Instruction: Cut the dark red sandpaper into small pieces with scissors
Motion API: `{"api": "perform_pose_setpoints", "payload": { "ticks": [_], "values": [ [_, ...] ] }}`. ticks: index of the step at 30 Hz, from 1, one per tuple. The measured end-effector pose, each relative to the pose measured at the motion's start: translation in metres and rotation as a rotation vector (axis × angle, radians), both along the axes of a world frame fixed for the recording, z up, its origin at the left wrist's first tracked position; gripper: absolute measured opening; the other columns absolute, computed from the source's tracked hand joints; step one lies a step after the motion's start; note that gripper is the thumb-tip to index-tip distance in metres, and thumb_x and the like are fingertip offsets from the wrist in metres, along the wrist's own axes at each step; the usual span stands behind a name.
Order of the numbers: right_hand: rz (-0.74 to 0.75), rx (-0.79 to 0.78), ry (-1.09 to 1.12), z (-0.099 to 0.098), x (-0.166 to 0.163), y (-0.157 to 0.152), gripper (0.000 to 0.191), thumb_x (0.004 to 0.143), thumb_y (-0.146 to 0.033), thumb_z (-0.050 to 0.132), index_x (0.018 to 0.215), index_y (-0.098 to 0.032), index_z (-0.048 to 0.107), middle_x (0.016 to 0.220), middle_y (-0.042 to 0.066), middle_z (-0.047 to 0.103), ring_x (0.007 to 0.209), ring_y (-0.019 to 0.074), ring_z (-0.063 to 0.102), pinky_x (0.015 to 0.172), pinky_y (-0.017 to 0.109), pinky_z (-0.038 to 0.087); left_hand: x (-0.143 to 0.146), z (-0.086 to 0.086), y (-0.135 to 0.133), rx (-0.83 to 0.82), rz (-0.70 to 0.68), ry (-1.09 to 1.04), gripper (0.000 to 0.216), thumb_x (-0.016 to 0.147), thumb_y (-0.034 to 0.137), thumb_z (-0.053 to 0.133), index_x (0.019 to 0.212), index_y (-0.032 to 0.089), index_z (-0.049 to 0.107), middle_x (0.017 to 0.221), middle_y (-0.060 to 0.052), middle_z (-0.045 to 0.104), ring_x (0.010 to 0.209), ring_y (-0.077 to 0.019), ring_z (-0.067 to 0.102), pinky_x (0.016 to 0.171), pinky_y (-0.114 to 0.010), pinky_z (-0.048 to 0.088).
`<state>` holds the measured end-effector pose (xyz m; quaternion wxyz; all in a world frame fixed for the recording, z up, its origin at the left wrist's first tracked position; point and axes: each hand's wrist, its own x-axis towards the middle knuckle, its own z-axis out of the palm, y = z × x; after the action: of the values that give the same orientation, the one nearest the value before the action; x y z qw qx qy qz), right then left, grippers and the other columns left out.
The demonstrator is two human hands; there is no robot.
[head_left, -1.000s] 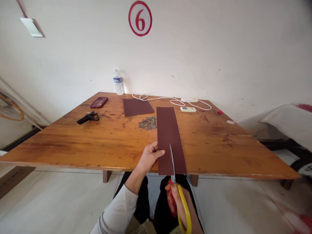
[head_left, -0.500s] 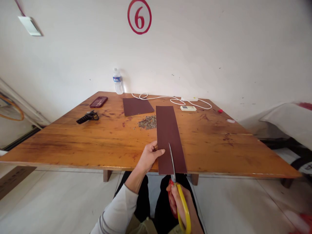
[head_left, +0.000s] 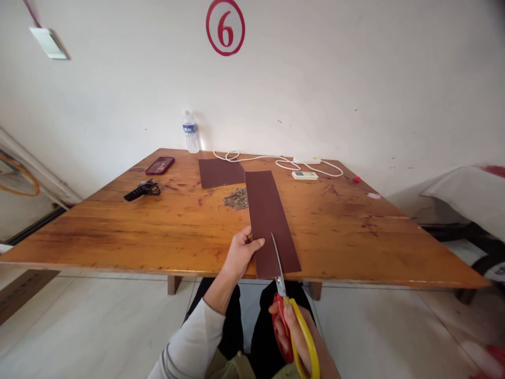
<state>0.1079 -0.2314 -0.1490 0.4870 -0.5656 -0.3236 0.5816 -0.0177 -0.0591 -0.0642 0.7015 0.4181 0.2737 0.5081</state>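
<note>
A long dark maroon sheet, perhaps sandpaper, [head_left: 266,202] is pinched at its left edge by my left hand [head_left: 240,255], thumb on top. My right hand [head_left: 294,326] is wrapped around scissors [head_left: 279,279] with one red and one yellow handle. One blade lies over the sheet from its near edge, pointing away from me; the other blade is hidden beneath. Behind the sheet's left side, a pile of small grey-brown bits [head_left: 235,199] rests on the table. A second maroon sheet [head_left: 221,172] lies flat farther back.
On the wooden table [head_left: 158,231] are a phone [head_left: 160,165], a black object with a cord [head_left: 141,190], a water bottle [head_left: 191,134], a white cable [head_left: 256,157] and a white remote-like device [head_left: 304,175]. A white wall [head_left: 315,68] stands behind.
The far end of the held sheet has swung left, and its near edge has lifted slightly. The scissors' handles have shifted a little to the right, showing more of the pivot.
</note>
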Motion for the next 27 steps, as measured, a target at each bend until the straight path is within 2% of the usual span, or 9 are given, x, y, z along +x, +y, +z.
{"api": "perform_pose_setpoints", "payload": {
  "ticks": [2,4,7,12,17,22,27],
  "values": [
    [0.017,-0.026,0.017,0.006,-0.002,-0.006,0.032,0.097,-0.033,0.064,0.126,-0.019,0.062,0.127,0.009,0.065,0.104,0.0254,0.067,0.086,0.045,0.059,0.001,0.000,0.000,0.004,0.028,0.018,0.036,0.066,0.021,0.080,0.101,0.016,0.075,0.099,-0.007,0.078,0.088,-0.0210,0.070,0.082,-0.031,0.053],
    [0.030,-0.045,0.032,0.011,-0.004,-0.007,0.029,0.099,-0.036,0.062,0.122,-0.018,0.064,0.117,0.008,0.069,0.093,0.0221,0.070,0.077,0.040,0.061,0.001,0.000,-0.001,0.014,0.031,0.043,0.035,0.067,0.021,0.079,0.101,0.016,0.075,0.098,-0.007,0.078,0.086,-0.0202,0.069,0.081,-0.030,0.052],
    [0.044,-0.052,0.045,0.017,-0.005,0.001,0.030,0.100,-0.039,0.059,0.118,-0.016,0.064,0.107,0.008,0.070,0.082,0.0195,0.070,0.070,0.035,0.061,0.000,0.001,-0.001,0.038,-0.029,0.075,0.031,0.067,0.021,0.079,0.097,0.015,0.076,0.095,-0.006,0.078,0.084,-0.0192,0.069,0.078,-0.028,0.052],
    [0.056,-0.024,0.050,0.026,0.003,0.016,0.033,0.097,-0.033,0.064,0.127,-0.019,0.062,0.129,0.009,0.064,0.105,0.0257,0.067,0.087,0.046,0.059,-0.003,0.002,-0.002,0.038,-0.103,0.053,0.035,0.067,0.021,0.081,0.102,0.016,0.075,0.100,-0.007,0.078,0.087,-0.0197,0.070,0.081,-0.029,0.053],
    [0.057,0.016,0.061,0.032,0.009,0.020,0.031,0.097,-0.034,0.064,0.125,-0.020,0.063,0.130,0.009,0.064,0.106,0.0265,0.067,0.088,0.046,0.058,-0.005,0.001,0.000,0.024,-0.150,0.014,0.041,0.065,0.021,0.084,0.104,0.016,0.075,0.099,-0.007,0.078,0.085,-0.0195,0.070,0.079,-0.030,0.054],
    [0.038,0.044,0.080,0.027,0.008,0.022,0.033,0.097,-0.033,0.064,0.127,-0.020,0.062,0.130,0.009,0.064,0.106,0.0260,0.067,0.088,0.047,0.058,-0.006,0.002,0.000,0.019,-0.193,0.015,0.045,0.064,0.022,0.085,0.108,0.016,0.073,0.100,-0.007,0.077,0.083,-0.0194,0.070,0.077,-0.029,0.054],
    [-0.001,0.062,0.103,0.008,0.006,0.026,0.033,0.097,-0.033,0.064,0.127,-0.020,0.062,0.130,0.010,0.064,0.106,0.0255,0.067,0.087,0.047,0.059,-0.007,0.003,-0.001,0.013,-0.205,0.016,0.045,0.065,0.023,0.085,0.108,0.016,0.073,0.099,-0.007,0.077,0.083,-0.0195,0.070,0.077,-0.030,0.054]
  ]
}}
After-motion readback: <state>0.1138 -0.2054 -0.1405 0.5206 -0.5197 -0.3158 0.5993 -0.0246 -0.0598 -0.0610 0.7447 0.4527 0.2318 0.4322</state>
